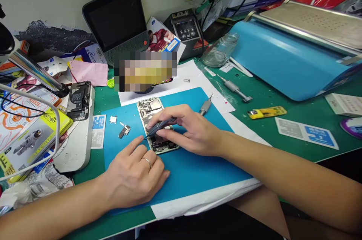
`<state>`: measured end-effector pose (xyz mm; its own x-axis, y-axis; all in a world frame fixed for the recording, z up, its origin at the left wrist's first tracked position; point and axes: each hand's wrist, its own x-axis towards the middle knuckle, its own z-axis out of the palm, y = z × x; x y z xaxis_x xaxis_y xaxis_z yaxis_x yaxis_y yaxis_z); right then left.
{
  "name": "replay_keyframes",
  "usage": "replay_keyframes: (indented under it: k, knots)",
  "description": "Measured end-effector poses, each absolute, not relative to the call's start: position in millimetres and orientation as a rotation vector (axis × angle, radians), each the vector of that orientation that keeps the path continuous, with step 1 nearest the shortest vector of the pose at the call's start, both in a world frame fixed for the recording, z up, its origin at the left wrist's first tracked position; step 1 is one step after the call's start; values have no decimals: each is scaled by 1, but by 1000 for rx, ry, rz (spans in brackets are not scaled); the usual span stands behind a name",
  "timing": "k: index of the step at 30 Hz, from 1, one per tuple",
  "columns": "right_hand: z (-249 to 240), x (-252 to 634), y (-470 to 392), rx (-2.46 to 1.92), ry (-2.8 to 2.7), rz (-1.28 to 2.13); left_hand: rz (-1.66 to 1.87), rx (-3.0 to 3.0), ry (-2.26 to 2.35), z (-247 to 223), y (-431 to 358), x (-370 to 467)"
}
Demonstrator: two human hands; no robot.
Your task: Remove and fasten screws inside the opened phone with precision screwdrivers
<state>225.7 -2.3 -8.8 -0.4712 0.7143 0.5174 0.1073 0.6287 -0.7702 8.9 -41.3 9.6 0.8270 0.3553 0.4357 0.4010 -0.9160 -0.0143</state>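
An opened phone [154,105], its inner parts bare, lies on a blue mat [186,179]. My right hand [189,129] is over it, thumb and fingers closed around a dark grey pointed tool [158,127]. The tool's fine tip is at the phone's lower left edge; its exact kind is unclear. My left hand [138,174] rests on the mat with its index finger stretched toward that tip and the other fingers loosely bent. Left of the phone lie a small metal plate [113,119] and a small dark part [123,131]. Behind my right hand is a grey screwdriver [205,106].
A blurred-out device [147,70] stands behind the mat. At left, another opened phone [81,100] sits on a white base beside battery boxes [36,142]. At right are a second screwdriver [233,86], a yellow cutter [267,112], a glass jar [220,49] and a blue sheet [283,63].
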Motion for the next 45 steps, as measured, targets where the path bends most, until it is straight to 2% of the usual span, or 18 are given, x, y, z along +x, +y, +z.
replay_keyframes:
  k: [14, 35, 45]
  knots:
    - [-8, 225, -2, -649, -1987, 815, -460, -3103, -610, 8, -35, 7]
    - [0, 229, -1, -680, -1947, 701, -270, -2928, -642, 12, -45, 11]
    - [-2, 231, -2, -622, -1936, 679, -386, -2835, -539, 10, -59, 9]
